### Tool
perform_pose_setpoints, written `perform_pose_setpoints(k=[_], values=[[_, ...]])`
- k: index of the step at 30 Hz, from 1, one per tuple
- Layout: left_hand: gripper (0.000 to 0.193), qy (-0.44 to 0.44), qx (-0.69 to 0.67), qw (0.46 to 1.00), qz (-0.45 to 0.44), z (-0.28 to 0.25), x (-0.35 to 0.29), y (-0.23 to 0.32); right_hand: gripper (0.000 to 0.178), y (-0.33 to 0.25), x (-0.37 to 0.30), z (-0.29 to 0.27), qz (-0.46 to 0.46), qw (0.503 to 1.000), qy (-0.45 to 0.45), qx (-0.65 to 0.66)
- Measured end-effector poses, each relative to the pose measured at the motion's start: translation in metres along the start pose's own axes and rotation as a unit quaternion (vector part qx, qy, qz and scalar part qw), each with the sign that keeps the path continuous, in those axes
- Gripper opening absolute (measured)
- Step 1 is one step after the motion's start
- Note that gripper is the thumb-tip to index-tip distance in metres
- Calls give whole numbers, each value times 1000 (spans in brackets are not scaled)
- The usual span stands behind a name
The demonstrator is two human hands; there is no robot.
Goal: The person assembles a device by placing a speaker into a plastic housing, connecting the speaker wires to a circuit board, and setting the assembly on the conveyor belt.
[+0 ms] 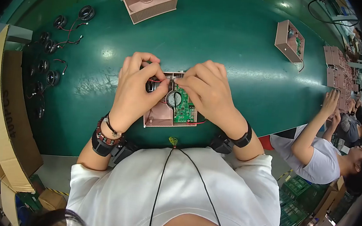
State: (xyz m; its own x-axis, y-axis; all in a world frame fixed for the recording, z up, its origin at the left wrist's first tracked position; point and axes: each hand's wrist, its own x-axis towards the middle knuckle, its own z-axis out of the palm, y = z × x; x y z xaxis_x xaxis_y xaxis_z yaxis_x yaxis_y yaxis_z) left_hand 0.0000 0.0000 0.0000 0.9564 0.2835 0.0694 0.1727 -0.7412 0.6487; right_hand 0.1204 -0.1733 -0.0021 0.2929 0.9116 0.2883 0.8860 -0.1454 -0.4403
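Observation:
A pinkish-brown plastic housing (156, 116) lies on the bench in front of me. Inside it are a green circuit board (185, 110), a pale round part (173, 98) with a black lead across it, and a black speaker (150, 86) partly covered by my left hand. At the housing's far side, my left hand (139, 87) pinches a thin red wire between thumb and index finger. My right hand (209, 90) is closed beside it, fingertips together over the board's far end; whatever they grip is hidden. Another red wire sticks out at the near right corner.
Loose black speakers (52, 78) with wires lie at the left, beside an open cardboard box (20, 110). Other housings stand at the far side (154, 10) and far right (289, 41). Further right, a co-worker (316, 156) reaches toward stacked housings (339, 76).

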Motion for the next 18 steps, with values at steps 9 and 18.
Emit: perform_pose_setpoints(k=[9,18], values=[[26,223,-235,945,45,-3,1,-10,46,-34,3,13,-159,986,20,-34],[24,284,-322,903,27,4,-10,-32,61,-4,29,-9,-74,983,12,-165]])
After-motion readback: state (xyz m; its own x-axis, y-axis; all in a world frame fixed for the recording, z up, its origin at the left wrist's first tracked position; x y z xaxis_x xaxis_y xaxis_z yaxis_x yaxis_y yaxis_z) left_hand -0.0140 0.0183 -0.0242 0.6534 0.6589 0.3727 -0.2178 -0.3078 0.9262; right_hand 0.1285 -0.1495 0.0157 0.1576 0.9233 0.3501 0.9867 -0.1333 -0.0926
